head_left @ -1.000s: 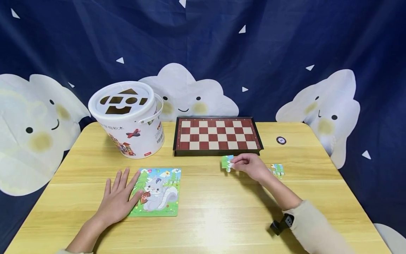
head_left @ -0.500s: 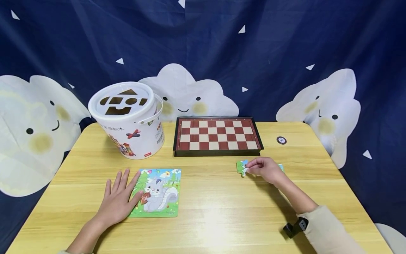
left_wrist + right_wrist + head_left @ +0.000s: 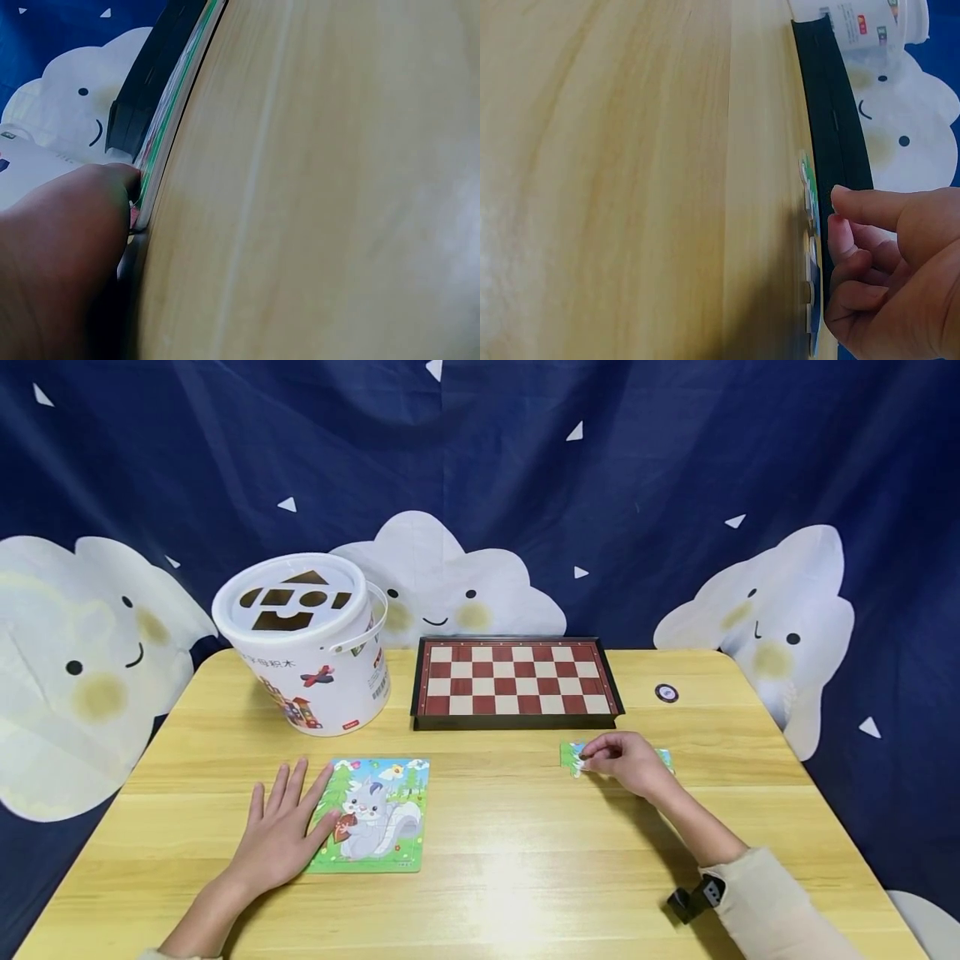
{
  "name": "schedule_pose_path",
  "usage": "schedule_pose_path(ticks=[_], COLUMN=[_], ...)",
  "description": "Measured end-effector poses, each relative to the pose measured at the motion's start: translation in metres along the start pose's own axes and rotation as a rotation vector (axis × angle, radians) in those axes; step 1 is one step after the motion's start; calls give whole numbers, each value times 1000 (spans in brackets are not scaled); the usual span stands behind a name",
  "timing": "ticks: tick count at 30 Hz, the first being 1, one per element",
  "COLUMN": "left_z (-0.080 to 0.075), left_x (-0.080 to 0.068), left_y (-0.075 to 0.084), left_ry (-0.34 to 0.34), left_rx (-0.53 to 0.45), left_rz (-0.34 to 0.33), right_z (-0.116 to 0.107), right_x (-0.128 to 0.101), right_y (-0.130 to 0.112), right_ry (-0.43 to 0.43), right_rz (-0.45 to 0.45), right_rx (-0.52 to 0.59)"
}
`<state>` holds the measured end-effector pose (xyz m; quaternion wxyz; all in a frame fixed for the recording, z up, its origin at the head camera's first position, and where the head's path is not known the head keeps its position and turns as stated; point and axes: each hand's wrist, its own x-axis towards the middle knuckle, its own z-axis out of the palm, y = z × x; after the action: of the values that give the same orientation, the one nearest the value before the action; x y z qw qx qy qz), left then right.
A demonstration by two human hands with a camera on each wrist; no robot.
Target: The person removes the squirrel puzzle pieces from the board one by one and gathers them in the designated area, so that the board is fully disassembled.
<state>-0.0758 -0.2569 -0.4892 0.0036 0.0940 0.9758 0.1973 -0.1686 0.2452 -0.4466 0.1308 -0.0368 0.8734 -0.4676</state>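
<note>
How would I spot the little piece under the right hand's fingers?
Start at the chessboard at the table's back. Just in front of its right corner, the right hand pinches a small green puzzle piece. Unlike the squirrel puzzle, it is one loose piece.

Seen edge-on, the thin green-rimmed cardboard puzzle board (image 3: pixel 166 127) lies flat on the pale yellow wooden table (image 3: pixel 322 187), the left hand (image 3: pixel 64 247) touching its edge, a dark flat box (image 3: pixel 146 82) behind it.
</note>
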Motion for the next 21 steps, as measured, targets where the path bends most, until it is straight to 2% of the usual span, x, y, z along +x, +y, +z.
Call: schedule_pose_path(ticks=[6, 13, 16, 21], left_z=[-7, -7, -9, -11], left_x=[2, 2, 0, -3], left_y=[6, 11, 18, 34], left_ry=[-37, -26, -22, -9], left_rx=[4, -21, -47, -42], left_rz=[-33, -52, -40, 22], right_z=[4, 25, 39, 67], right_x=[0, 8, 12, 18], right_y=[-8, -31, -44, -65], right_ry=[7, -37, -69, -132], right_rz=[-25, -102, -129, -176], right_rx=[-15, -42, -44, -46])
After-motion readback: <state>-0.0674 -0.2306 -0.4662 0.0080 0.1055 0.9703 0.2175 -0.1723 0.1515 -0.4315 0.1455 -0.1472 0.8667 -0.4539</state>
